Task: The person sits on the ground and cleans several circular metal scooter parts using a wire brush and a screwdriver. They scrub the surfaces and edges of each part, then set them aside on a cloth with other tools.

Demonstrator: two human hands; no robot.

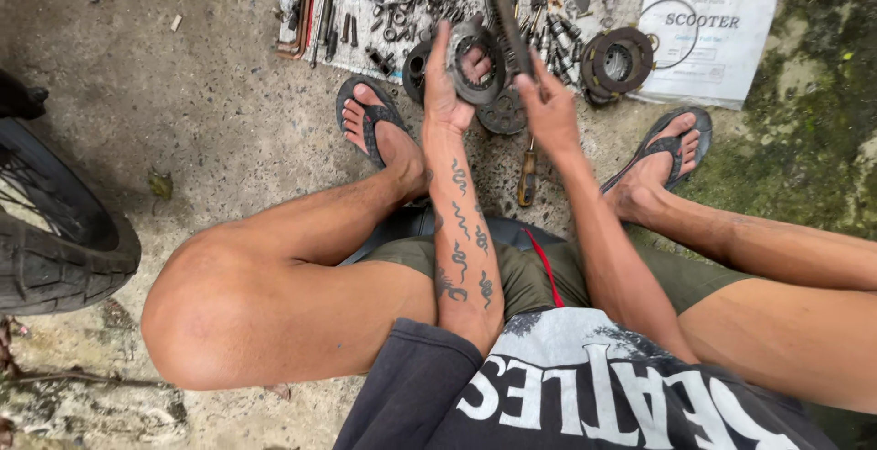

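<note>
My left hand (445, 84) holds up a round toothed metal plate (474, 64) with a wide centre hole, fingers curled through it. My right hand (546, 103) grips a long dark file-like tool (510, 28) whose tip rests against the plate's rim. Both hands hover above the concrete, over another round plate (501, 114) lying on the ground. My feet in black sandals (370, 121) flank the work spot.
A white cloth (365, 57) at the top carries several bolts, sockets and tools. A stack of ring plates (618, 62) lies beside a white printed sack (713, 39). A wooden-handled screwdriver (527, 176) lies between my feet. A tyre (55, 240) stands at left.
</note>
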